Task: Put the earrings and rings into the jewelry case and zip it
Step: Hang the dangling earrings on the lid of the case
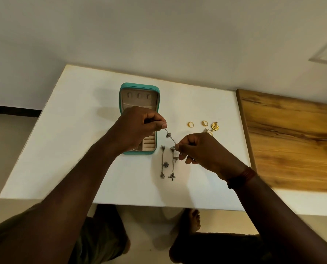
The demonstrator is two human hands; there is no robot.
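Observation:
The teal jewelry case (140,86) lies open on the white table (79,130), beige lining showing. My left hand (138,126) hovers over the case and pinches one end of a thin silver chain earring (170,135). My right hand (202,151) pinches its other end, so the earring stretches between both hands. Two more silver chain earrings (163,162) (172,168) lie side by side on the table below it. Gold rings (190,124) (204,123) and a gold flower-shaped earring (214,126) rest to the right, behind my right hand.
A wooden board (292,140) covers the table's right side. The table's near edge runs just above my bare feet (194,221) on the floor. A plain wall stands behind the table.

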